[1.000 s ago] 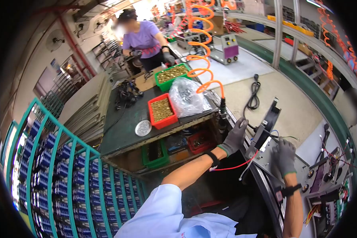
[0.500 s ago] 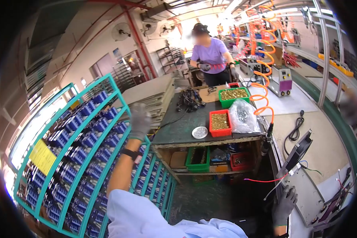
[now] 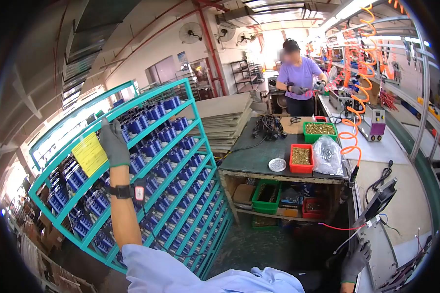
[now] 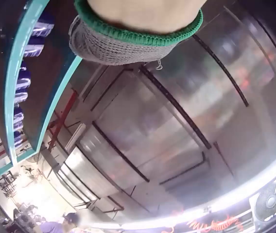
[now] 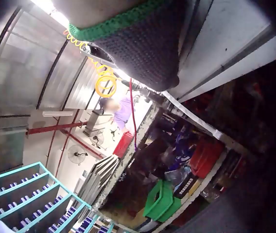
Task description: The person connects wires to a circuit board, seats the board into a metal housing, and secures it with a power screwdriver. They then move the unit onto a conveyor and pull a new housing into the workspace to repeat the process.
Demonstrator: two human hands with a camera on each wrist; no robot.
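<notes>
My gloved left hand (image 3: 114, 145) reaches up to the top of a teal rack (image 3: 193, 105), fingers pointing upward and overlapping its upper bar beside a yellow paper sheet (image 3: 90, 154). Rows of blue-and-silver cylindrical parts (image 3: 154, 113) fill the rack's shelves. In the left wrist view only the glove cuff (image 4: 128, 43) shows; the fingers are hidden. My gloved right hand (image 3: 357, 261) rests with relaxed fingers at the near edge of a grey metal panel (image 3: 380, 254) on the bench. A black fan-like part (image 3: 380, 199) stands tilted at that panel's far end, with red and white wires hanging off.
A dark-topped table (image 3: 244, 154) holds a red bin (image 3: 301, 158) and a green bin (image 3: 320, 132) of brass-coloured pieces, a plastic bag (image 3: 327, 155) and a small dish (image 3: 277, 165). A coiled orange hose (image 3: 359, 107) hangs over the bench. Another person (image 3: 300, 75) stands behind.
My left hand has left the black part on the bench and swung left to the rack. The right hand has drawn back to the bench edge. The head view has turned left.
</notes>
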